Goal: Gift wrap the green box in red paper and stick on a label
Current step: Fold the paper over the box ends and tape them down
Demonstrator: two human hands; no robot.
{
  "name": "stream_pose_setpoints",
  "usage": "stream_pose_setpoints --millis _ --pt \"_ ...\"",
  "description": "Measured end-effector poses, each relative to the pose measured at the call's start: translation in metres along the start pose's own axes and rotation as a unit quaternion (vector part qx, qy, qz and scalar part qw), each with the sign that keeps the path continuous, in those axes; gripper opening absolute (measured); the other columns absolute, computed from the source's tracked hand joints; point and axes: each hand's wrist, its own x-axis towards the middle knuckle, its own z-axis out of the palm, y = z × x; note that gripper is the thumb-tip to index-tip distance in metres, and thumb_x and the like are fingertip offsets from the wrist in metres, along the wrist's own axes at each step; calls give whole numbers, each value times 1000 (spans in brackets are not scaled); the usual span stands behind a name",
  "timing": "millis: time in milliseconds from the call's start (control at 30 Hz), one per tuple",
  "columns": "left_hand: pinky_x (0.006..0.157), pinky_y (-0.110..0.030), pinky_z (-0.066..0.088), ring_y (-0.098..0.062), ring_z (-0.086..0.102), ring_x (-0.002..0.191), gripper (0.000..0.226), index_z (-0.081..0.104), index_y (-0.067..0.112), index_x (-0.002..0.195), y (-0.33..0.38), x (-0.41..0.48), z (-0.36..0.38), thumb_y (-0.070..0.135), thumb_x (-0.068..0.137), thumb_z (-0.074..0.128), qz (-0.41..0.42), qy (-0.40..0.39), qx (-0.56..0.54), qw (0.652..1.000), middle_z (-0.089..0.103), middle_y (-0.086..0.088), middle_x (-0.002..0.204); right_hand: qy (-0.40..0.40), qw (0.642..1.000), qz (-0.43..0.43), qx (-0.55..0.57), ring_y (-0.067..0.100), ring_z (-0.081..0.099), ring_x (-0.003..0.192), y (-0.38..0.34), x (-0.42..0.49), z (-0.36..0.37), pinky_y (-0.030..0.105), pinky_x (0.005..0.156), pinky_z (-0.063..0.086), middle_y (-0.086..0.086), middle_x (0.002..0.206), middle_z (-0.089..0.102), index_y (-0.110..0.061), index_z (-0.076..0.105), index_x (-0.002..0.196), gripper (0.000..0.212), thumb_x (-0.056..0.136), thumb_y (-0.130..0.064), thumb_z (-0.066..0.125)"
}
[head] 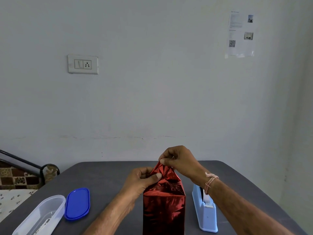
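Note:
A tall box wrapped in shiny red paper (163, 207) stands upright on the grey table (108, 180), near its front edge. No green of the box shows. At the top the paper is folded into a pointed flap. My right hand (177, 161) pinches the tip of that flap from above. My left hand (144, 181) grips the folded paper at the top left corner, thumb pressed on the front fold.
A light blue tape dispenser (205, 212) stands just right of the box, under my right wrist. At the left lie a blue oval lid (77, 203) and a clear plastic container (39, 217) with something white inside. A wall stands behind the table.

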Motion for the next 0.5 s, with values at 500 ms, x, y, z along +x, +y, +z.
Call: stream_pose_setpoints --millis 500 --pt "65 -25 60 -25 76 77 23 77 -3 100 1 1 6 17 88 78 -10 30 -15 999 79 -20 91 1 992 34 117 23 74 81 18 -22 3 35 81 62 9 95 77 -18 77 100 11 91 -25 78"
